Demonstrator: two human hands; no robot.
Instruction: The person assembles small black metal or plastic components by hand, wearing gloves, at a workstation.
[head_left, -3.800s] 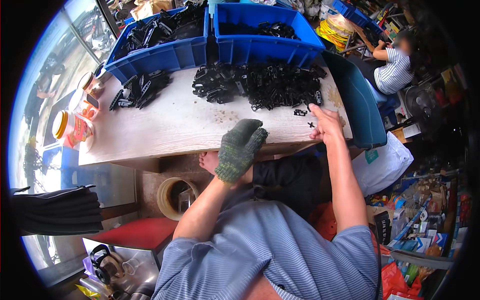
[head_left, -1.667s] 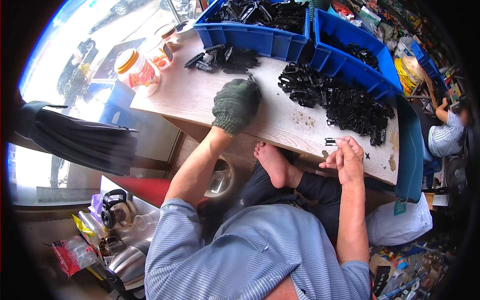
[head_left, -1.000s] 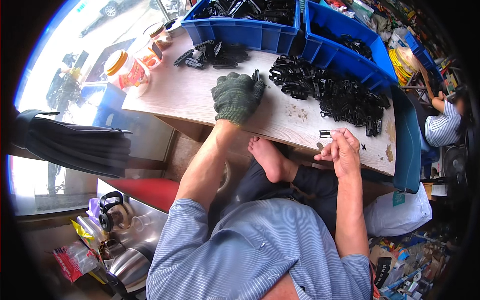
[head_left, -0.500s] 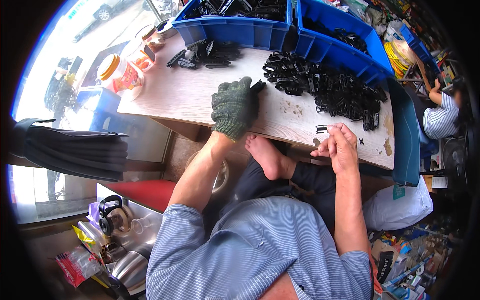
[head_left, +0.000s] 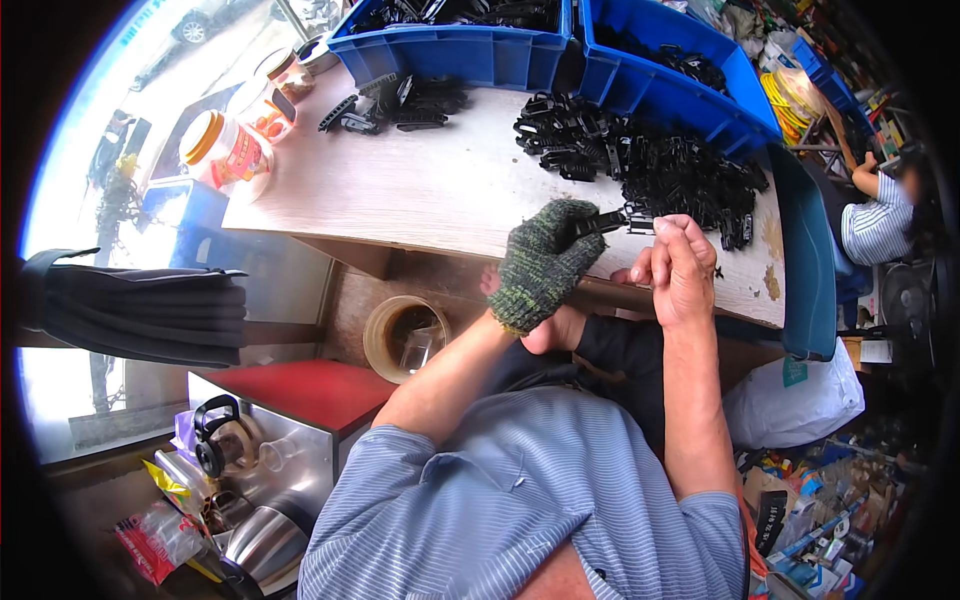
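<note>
Over the near edge of the pale wood-grain table (head_left: 400,205), the green-knit-gloved left hand (head_left: 547,264) closes around a slim black plastic strip (head_left: 601,222); its long axis runs left to right, the free tip pointing toward a small black frame-shaped plastic clip (head_left: 640,221) pinched in the bare right hand (head_left: 684,268). Holding the outer ends seemingly leaves the facing ends exposed; whether they touch is too small to tell.
</note>
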